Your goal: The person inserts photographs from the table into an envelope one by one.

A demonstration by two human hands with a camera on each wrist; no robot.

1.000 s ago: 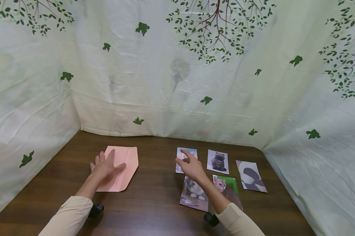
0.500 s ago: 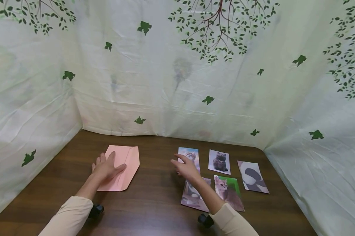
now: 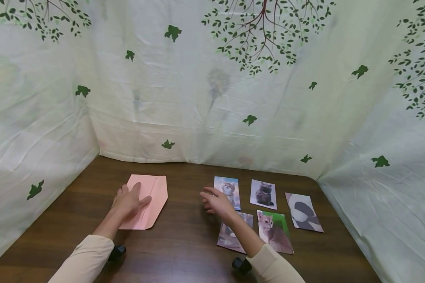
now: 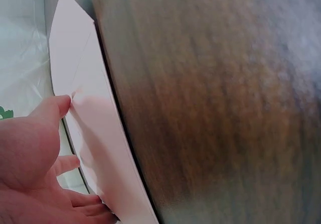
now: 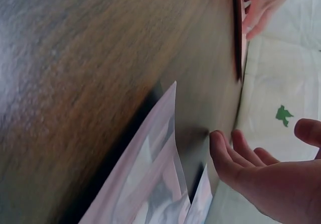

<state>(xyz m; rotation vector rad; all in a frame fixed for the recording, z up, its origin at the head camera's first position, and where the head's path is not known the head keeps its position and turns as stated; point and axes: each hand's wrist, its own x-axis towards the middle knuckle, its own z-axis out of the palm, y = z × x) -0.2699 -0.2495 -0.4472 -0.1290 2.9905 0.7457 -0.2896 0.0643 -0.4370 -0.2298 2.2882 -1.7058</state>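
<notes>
A pink envelope (image 3: 158,201) lies on the left of the table. My left hand (image 3: 127,203) rests on it with fingers spread; the left wrist view shows thumb and fingertips at the envelope (image 4: 93,78). Over the table, just left of the photo cards, my right hand (image 3: 217,204) hovers with loosely bent fingers and nothing in them. Beside it is a card with a light kitten on a blue-pink ground (image 3: 230,189). The right forearm partly covers a purplish cat card (image 3: 227,240); that card's corner (image 5: 150,174) rises large in the right wrist view.
To the right lie a dark grey cat card (image 3: 263,195), a kitten card with green background (image 3: 277,235) and a grey-and-white card (image 3: 304,214). A dark wooden table (image 3: 184,243) carries everything. White cloth printed with leaves (image 3: 184,98) hangs around its back and sides.
My right hand has moved left and slightly toward me, off the blue-pink kitten card, uncovering more of it. My left hand stays on the envelope.
</notes>
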